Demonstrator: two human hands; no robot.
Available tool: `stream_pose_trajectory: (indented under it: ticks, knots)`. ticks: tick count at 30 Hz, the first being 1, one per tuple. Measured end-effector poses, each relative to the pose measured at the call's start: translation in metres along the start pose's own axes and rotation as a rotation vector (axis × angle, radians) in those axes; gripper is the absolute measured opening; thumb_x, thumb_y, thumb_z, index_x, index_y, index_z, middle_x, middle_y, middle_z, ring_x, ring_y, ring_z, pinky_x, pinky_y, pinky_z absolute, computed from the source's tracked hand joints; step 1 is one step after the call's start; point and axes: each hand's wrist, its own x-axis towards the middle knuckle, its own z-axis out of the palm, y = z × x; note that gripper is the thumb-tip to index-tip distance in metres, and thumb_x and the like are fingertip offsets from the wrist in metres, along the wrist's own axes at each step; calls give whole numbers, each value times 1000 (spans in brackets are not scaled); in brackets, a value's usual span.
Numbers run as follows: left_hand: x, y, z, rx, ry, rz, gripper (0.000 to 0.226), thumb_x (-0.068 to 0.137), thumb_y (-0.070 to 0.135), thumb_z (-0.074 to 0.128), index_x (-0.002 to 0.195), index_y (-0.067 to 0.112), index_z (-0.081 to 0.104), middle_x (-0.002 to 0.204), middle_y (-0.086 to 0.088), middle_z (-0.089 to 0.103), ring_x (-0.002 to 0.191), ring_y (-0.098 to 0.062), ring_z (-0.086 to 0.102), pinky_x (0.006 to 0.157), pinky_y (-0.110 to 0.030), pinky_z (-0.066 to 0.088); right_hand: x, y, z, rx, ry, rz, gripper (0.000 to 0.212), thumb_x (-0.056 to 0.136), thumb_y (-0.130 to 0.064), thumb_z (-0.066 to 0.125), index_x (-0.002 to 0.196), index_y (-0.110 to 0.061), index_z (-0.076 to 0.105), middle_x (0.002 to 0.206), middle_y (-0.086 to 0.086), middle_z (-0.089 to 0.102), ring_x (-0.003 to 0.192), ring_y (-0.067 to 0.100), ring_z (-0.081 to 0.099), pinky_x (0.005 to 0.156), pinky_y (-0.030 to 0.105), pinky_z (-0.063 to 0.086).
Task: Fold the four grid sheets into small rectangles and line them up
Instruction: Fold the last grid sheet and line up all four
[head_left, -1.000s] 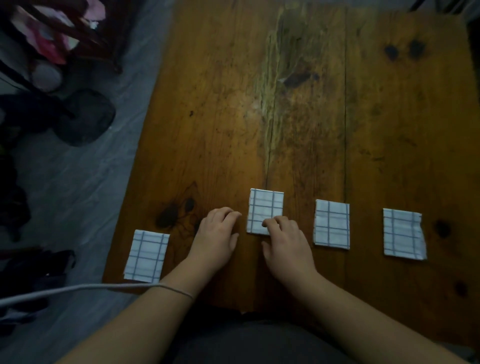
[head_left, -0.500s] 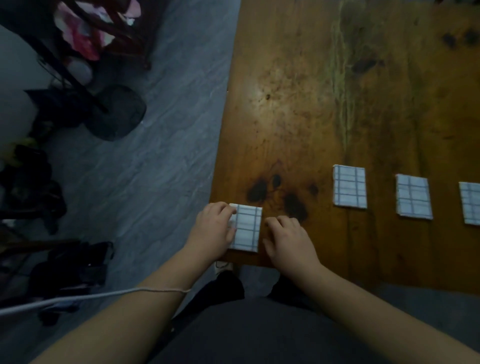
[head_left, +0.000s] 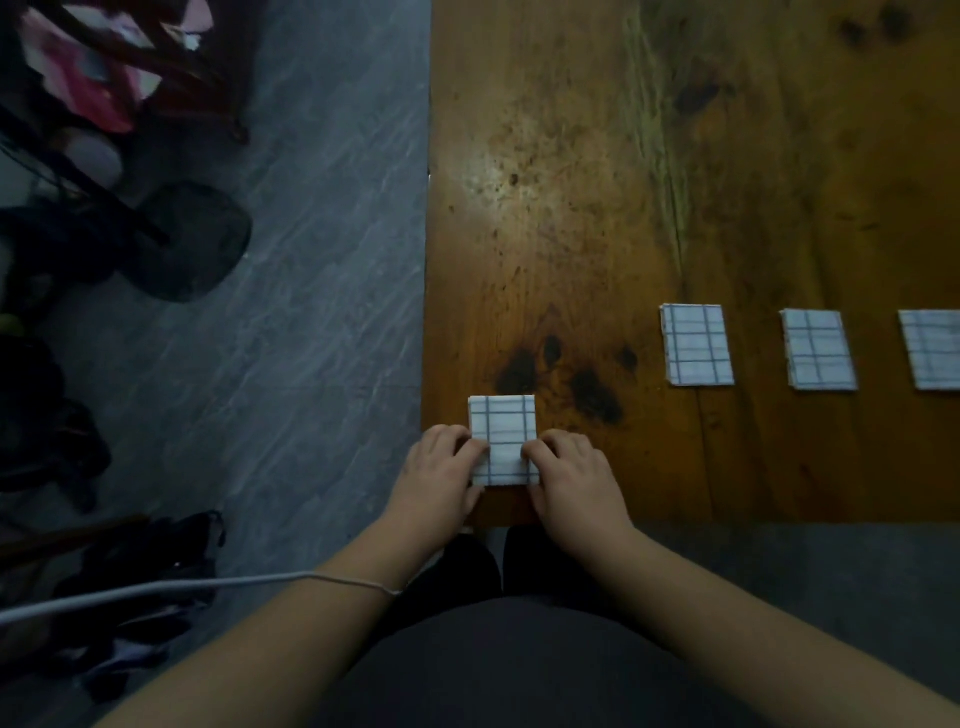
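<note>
Both hands work at the near left corner of the brown wooden table (head_left: 545, 208). Left hand (head_left: 441, 473): fingers curled, tips laid over the left edge of a small folded rectangle of white paper with blue grid lines (head_left: 503, 431), holding it there. Right hand (head_left: 571, 478): same posture, with curled fingertips over the right edge of that rectangle, holding it from the other side. Thumbs are hidden under the hands.

The held rectangle lies flat on the wood between the two hands. It is just beside the table's left edge and close to the near edge, directly in front of a cluster of dark knots in the grain.

Three more folded grid-paper rectangles lie flat in a row farther back and to the right, apart from one another: first (head_left: 697, 345), second (head_left: 820, 349), third (head_left: 932, 349), the last cut by the frame edge. The held rectangle sits nearer the person than this row and well to its left.

Left of the table: grey streaked floor (head_left: 322, 260), a dark round object (head_left: 192, 241), and blurred pink-and-white clutter (head_left: 88, 78) at top left. A thin white cable (head_left: 156, 587) crosses the left forearm.
</note>
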Motion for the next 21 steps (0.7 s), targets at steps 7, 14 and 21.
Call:
stream_pose_trajectory:
  ticks: [7,14,21]
  knots:
    - [49,30,-6,17,7,15,49,88,34,67,133,30,48,138,1,44,134,-20,33,113,-39,34,29,36,-23,8,15,41,38,95,-31,58,131,-33,48,137,-3,48,128,21,42,106,39,39]
    - [100,66,-15,15,-16,33,50,91,35,63,138,30,45,143,2,42,137,-19,31,117,-42,31,54,83,-49,9,33,93,38,96,-34,56,133,-34,48,140,-3,50,131,21,42,109,42,37]
    - [127,79,-25,36,-4,-23,50,93,34,61,140,31,45,145,2,41,138,-19,31,117,-40,30,76,99,-66,31,29,74,39,97,-32,55,135,-33,47,143,-3,47,132,21,41,111,42,35]
